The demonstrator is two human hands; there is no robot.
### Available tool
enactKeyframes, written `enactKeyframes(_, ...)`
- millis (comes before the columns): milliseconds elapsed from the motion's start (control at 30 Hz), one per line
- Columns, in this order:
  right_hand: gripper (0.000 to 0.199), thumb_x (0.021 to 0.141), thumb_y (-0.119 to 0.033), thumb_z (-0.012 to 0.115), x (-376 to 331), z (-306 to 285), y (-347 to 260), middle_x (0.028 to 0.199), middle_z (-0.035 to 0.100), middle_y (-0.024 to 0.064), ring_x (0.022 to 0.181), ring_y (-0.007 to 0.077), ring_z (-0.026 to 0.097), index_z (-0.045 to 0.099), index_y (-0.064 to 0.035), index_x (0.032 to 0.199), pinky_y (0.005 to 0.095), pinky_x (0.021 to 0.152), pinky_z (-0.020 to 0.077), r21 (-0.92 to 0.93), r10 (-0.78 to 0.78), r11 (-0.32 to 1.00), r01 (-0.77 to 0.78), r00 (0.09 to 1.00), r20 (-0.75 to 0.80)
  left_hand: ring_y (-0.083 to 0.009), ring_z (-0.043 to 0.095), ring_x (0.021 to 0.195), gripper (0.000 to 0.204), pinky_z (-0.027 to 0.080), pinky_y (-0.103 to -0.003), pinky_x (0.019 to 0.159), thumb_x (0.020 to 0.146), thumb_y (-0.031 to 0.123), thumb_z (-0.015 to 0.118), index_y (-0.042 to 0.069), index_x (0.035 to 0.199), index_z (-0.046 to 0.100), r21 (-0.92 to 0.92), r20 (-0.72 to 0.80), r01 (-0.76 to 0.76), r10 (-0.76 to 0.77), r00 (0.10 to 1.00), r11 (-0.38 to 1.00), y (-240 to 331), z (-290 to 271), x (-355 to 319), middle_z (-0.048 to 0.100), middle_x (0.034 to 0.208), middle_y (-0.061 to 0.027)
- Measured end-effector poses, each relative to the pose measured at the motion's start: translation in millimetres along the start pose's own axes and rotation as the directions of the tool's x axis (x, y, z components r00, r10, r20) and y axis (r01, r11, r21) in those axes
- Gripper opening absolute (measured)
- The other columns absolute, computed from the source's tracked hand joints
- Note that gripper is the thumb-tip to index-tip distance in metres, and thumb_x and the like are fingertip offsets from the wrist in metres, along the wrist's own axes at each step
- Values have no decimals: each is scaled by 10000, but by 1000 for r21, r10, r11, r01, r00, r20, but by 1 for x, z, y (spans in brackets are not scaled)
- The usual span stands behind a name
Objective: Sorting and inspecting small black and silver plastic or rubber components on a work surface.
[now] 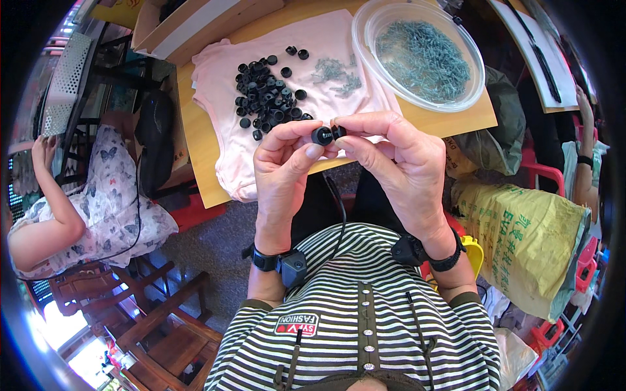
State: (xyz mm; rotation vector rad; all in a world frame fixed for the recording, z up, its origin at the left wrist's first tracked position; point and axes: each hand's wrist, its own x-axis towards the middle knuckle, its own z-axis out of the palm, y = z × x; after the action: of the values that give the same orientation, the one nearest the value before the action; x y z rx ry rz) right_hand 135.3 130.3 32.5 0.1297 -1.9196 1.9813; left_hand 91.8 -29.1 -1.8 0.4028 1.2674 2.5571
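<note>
Just above the near edge of the pink cloth [222, 156], my two hands meet fingertip to fingertip. My left hand [285, 153] pinches a small round black cap [322, 135] between thumb and fingers. A second small black piece [338, 131] sits in the pinch of my right hand [398, 150], right beside the first. Whether the two are joined I cannot tell. On the cloth beyond my left hand lies a heap of similar black caps [267, 94], with a few strayed around it. To its right is a small scatter of metal screws [339, 75].
A round clear plastic tub [479, 72] of screws stands at the table's far right. A cardboard box [189, 29] is at the far left. Co-workers' arms [55, 228] show at both sides. A yellow woven sack [515, 234] stands on my right, wooden stools [176, 345] on my left.
</note>
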Motion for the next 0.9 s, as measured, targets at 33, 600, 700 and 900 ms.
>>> enactKeyframes(33, 216, 832, 9, 692, 0, 0, 0, 889, 708, 94, 814, 142, 714, 666, 18, 1047, 229, 674, 577, -28, -12, 1000, 12, 1000, 0, -188, 682, 905, 243, 572, -319, 838, 877, -18, 634, -30, 1119, 610, 16, -9, 7, -7, 1000, 1000, 0, 1, 0, 679, 1030, -133)
enactKeyframes(600, 240, 804, 7, 683, 1, -5, 15, 944, 707, 113, 845, 216, 688, 686, -9, 1043, 299, 733, 547, -331, -225, 914, 233, 972, 65, -180, 684, 888, 254, 570, -286, 829, 834, -67, 672, -44, 1086, 645, 186, -33, -24, 30, 999, 982, 1, 5, 5, 660, 1015, -105)
enactKeyframes(700, 236, 815, 17, 669, 2, -6, 15, 944, 705, 115, 841, 217, 689, 684, -8, 1050, 305, 742, 546, -363, -219, 901, 237, 971, 91, -188, 687, 898, 247, 572, -298, 839, 839, -66, 668, -44, 1083, 645, 189, -23, 5, 0, 1000, 982, 1, 3, 5, 660, 1012, -104)
enactKeyframes(900, 192, 840, 22, 657, -1, 0, 17, 918, 685, 121, 836, 205, 682, 675, 14, 1031, 286, 709, 565, 22, 120, 993, -120, 993, -18, -192, 688, 904, 226, 579, -318, 842, 843, -63, 666, -40, 1067, 645, 130, -6, 48, -48, 999, 990, 0, 6, 6, 660, 1022, -111)
